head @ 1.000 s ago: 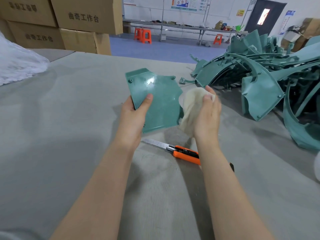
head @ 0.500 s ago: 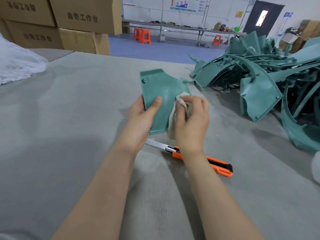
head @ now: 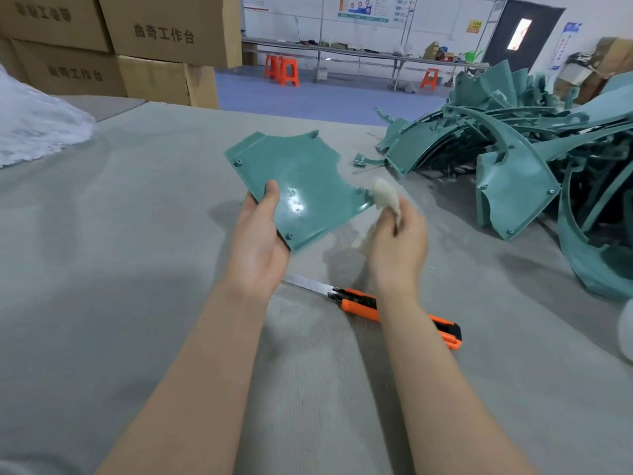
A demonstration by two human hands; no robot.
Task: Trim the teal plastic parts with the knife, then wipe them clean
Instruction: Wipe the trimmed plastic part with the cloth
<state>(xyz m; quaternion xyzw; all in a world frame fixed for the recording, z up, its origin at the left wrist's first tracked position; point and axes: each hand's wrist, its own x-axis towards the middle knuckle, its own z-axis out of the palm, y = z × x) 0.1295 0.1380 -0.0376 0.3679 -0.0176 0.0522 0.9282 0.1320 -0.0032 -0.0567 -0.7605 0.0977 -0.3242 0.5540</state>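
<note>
My left hand (head: 258, 245) grips a flat teal plastic part (head: 301, 180) by its near left edge, thumb on the glossy top face, holding it tilted above the table. My right hand (head: 399, 248) holds a crumpled white cloth (head: 385, 198), which sits just off the part's right corner. An orange utility knife (head: 363, 303) with its blade extended lies on the grey table (head: 137, 269) below both hands, partly hidden by my right forearm.
A large heap of teal plastic parts (head: 520, 166) fills the right side of the table. A white plastic bag (head: 34, 132) lies at the far left. Cardboard boxes (head: 154, 39) stand behind the table's far left edge.
The right hand with the cloth has slid off the part's face to its right corner. The left hand has turned the part flatter, showing more of its top face.
</note>
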